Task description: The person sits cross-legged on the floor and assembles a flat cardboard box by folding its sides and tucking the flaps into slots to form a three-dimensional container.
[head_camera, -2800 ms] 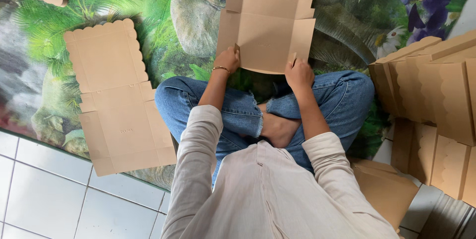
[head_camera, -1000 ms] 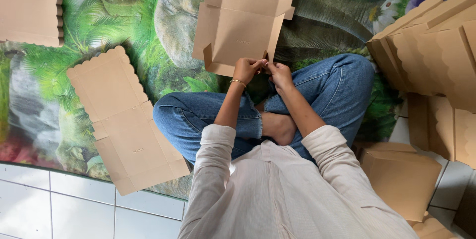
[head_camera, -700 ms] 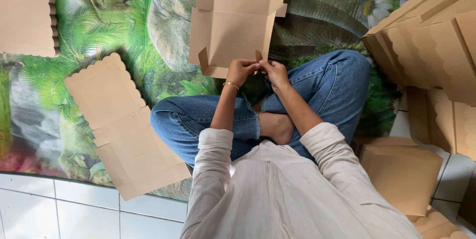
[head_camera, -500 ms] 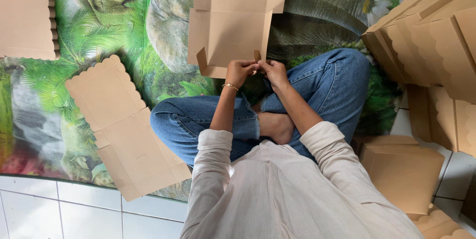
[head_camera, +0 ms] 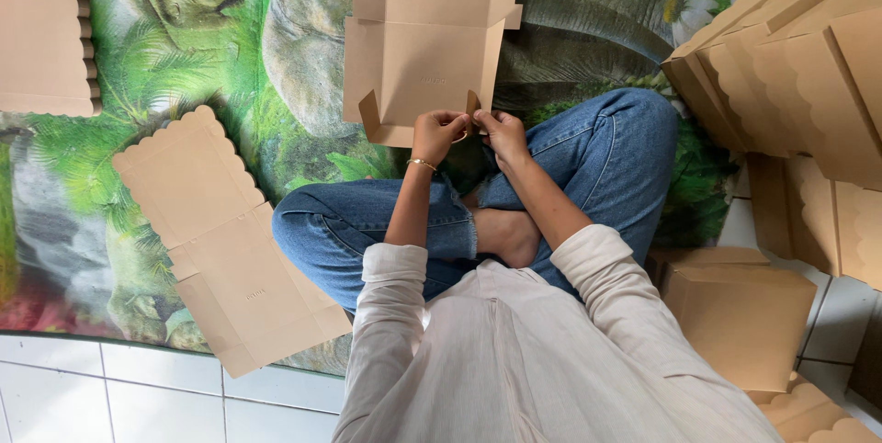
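Note:
I sit cross-legged in blue jeans on a green printed mat (head_camera: 184, 57). A flat brown cardboard box blank (head_camera: 427, 39) lies on the mat in front of my knees. My left hand (head_camera: 435, 133) and my right hand (head_camera: 501, 132) meet at its near edge, fingers pinched on a small flap that stands up there. Another corner flap at the near left of the blank is bent upward. A thin bracelet is on my left wrist.
A second flat blank with scalloped edges (head_camera: 225, 241) lies by my left knee. A stack of blanks (head_camera: 41, 43) sits far left. Folded brown boxes (head_camera: 799, 66) are piled at the right, one closed box (head_camera: 735, 310) by my right hip. White floor tiles (head_camera: 110, 392) border the mat.
My hands came together from the blank's two sides to the middle of its near edge and pinched a flap. The view has shifted slightly.

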